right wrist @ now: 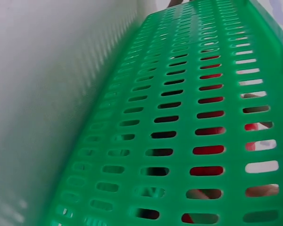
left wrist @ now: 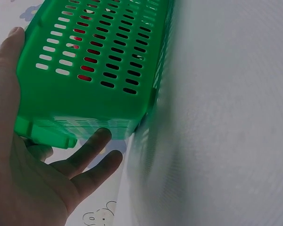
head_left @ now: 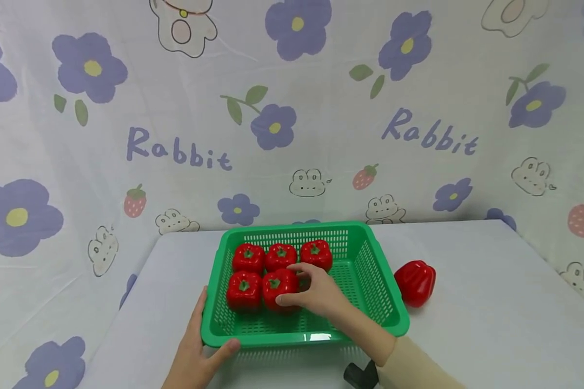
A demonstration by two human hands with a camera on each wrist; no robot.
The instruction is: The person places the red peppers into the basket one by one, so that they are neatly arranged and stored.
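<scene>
A green plastic basket [head_left: 297, 339] with slotted walls stands on the white table and holds several red bell peppers, green stems up. Three peppers, among them the left one [head_left: 248, 258], line the back row. In front sit a pepper [head_left: 244, 292] at the left and, beside it, the bell pepper [head_left: 278, 286] that my right hand [head_left: 316, 292] grips between thumb and fingers. My left hand [head_left: 199, 340] holds the basket's front left corner, thumb at the front rim and fingers along the left side. In the right wrist view the slotted wall [right wrist: 188, 117] mostly hides my right hand.
Another red bell pepper [head_left: 416, 283] lies on its side on the table [head_left: 491, 302], just right of the basket. A patterned cloth [head_left: 321, 135] with flowers and rabbits hangs behind the table. A black device [head_left: 362, 375] shows by my right sleeve.
</scene>
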